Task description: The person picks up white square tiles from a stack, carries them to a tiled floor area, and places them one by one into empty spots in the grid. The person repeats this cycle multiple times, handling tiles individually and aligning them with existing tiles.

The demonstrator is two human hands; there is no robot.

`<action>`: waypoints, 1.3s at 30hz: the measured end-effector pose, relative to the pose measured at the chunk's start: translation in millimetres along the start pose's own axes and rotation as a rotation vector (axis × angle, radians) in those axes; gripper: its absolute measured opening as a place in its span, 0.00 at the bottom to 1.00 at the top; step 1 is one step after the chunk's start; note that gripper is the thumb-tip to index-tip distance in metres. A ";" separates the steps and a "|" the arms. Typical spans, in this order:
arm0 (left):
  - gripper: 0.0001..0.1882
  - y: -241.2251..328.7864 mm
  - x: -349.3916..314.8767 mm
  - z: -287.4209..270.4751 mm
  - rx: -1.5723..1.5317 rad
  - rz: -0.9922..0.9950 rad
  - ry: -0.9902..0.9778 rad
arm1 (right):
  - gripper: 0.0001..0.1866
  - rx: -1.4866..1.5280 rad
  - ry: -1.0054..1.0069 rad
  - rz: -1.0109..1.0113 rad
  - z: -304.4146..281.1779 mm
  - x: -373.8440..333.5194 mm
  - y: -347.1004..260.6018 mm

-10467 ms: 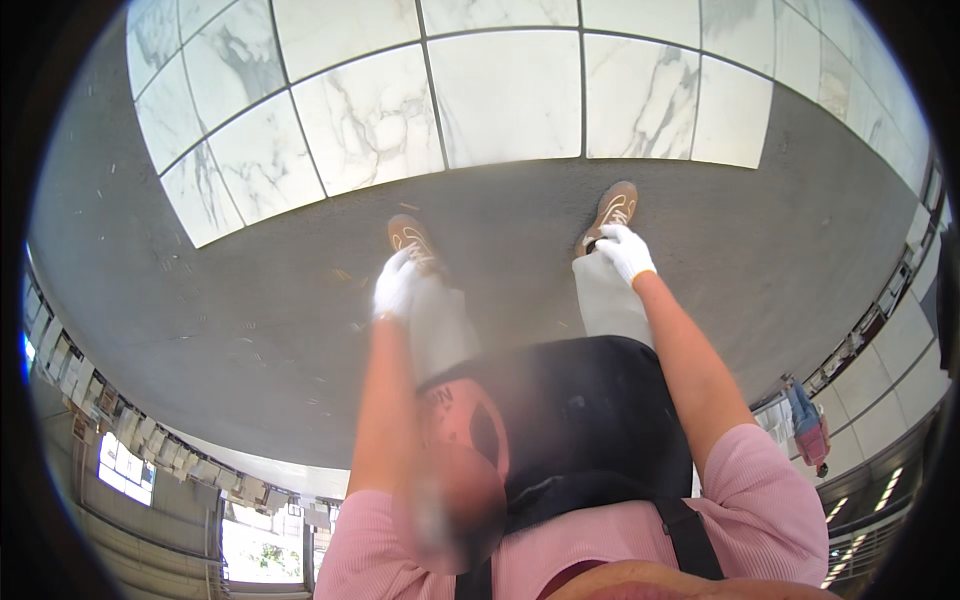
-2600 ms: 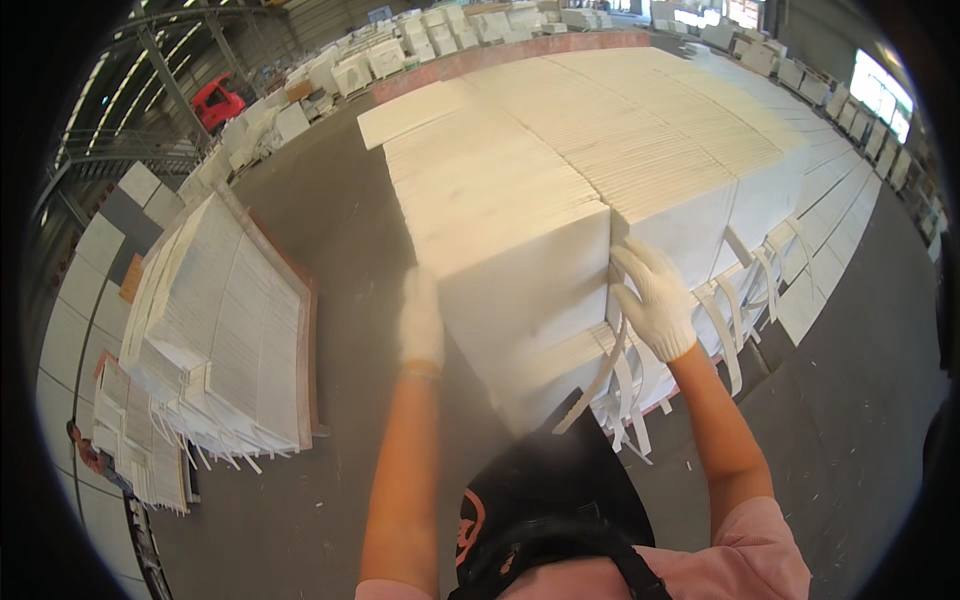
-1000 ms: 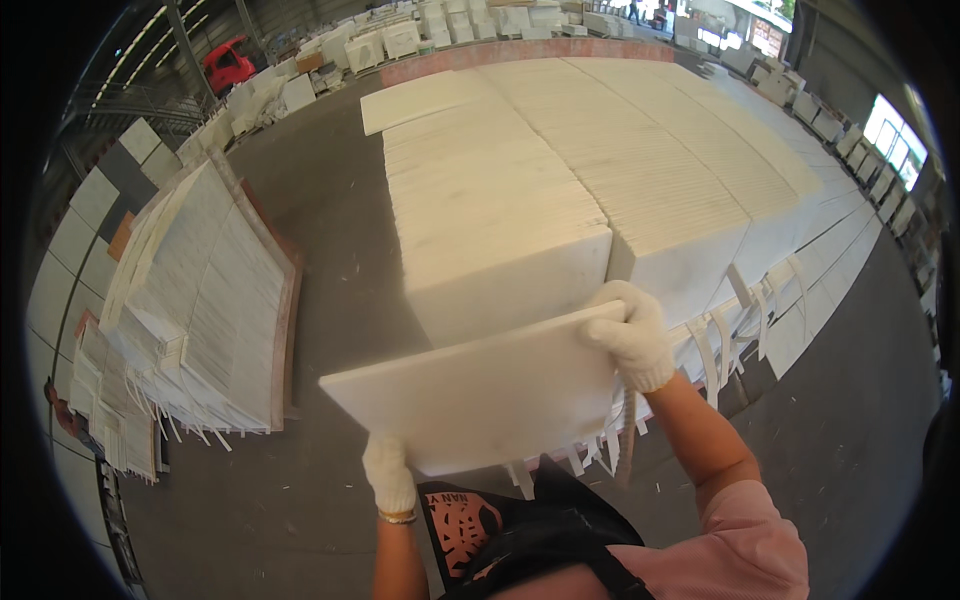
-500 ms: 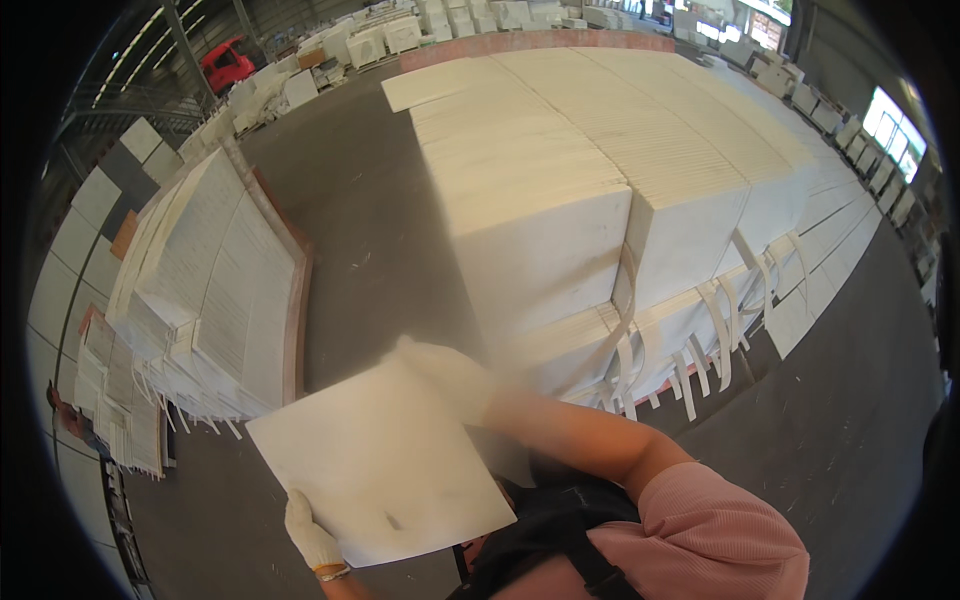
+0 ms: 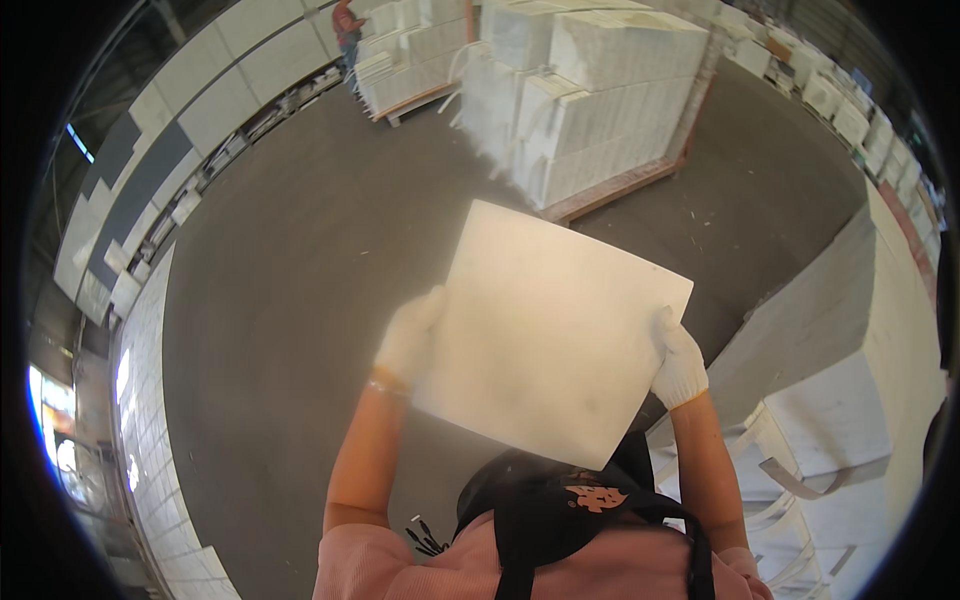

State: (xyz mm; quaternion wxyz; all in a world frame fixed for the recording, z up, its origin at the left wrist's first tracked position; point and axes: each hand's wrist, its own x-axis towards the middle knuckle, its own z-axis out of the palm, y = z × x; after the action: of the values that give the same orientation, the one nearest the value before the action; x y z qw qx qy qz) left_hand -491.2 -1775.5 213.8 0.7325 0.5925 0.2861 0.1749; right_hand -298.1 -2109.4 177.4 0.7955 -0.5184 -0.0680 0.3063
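A square white stone tile [image 5: 545, 335] is held out in front of my chest, its face toward me and slightly turned. My left hand [image 5: 408, 332], in a white knit glove, grips the tile's left edge; some of its fingers are hidden and a little blurred. On the opposite edge my right hand [image 5: 681, 362], gloved the same way, has its thumb on the face and the other fingers out of sight behind. A faint grey mark shows low on the tile.
Ahead, stacked white slabs [image 5: 615, 130] stand on a reddish pallet frame [image 5: 620, 192]. A tall block of stacked tiles [image 5: 830, 400] with loose straps is close at my right. Another person [image 5: 347, 32] stands by a farther stack [image 5: 415, 65]. Pale panels line the left wall [image 5: 215, 70].
My view has swung left, so the large stack is now at the lower right and the pallet stack lies ahead. My right hand has come from the tile's far corner to its right edge.
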 end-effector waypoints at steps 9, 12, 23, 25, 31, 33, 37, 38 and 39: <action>0.25 -32.2 -81.0 -69.1 -0.429 -0.078 0.142 | 0.27 0.066 -0.317 0.283 90.0 63.5 -19.3; 0.24 -49.9 -99.7 -74.1 -0.619 -0.046 0.135 | 0.25 -0.014 -0.365 0.326 108.4 71.0 -26.9; 0.24 -78.7 -130.8 -46.9 -0.815 0.075 0.291 | 0.32 -0.178 -0.711 0.374 150.2 112.9 -48.1; 0.26 -84.2 -128.9 -40.5 -0.817 0.088 0.319 | 0.33 -0.217 -0.748 0.348 156.7 117.7 -55.1; 0.28 -95.8 -127.5 -25.3 -0.834 0.032 0.509 | 0.29 -0.094 -0.842 0.299 172.0 115.5 -69.8; 0.28 -98.0 -126.5 -22.1 -0.848 0.069 0.508 | 0.32 0.003 -0.909 0.261 174.6 115.2 -68.2; 0.29 -102.7 -124.6 -21.1 -0.905 0.082 0.501 | 0.37 0.171 -1.090 0.328 176.0 118.0 -56.8; 0.29 -104.5 -124.3 -22.2 -0.894 0.082 0.503 | 0.37 0.163 -1.076 0.311 175.9 118.9 -53.3; 0.29 -106.6 -123.9 -23.7 -0.861 0.072 0.532 | 0.37 0.156 -1.064 0.293 175.6 118.9 -49.7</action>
State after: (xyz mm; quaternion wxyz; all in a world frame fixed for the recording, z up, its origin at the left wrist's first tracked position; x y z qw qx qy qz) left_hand -610.9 -1856.3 133.6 0.8055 0.1811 0.3441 0.4471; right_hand -256.7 -1919.2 275.1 0.6364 -0.2358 -0.3647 0.6374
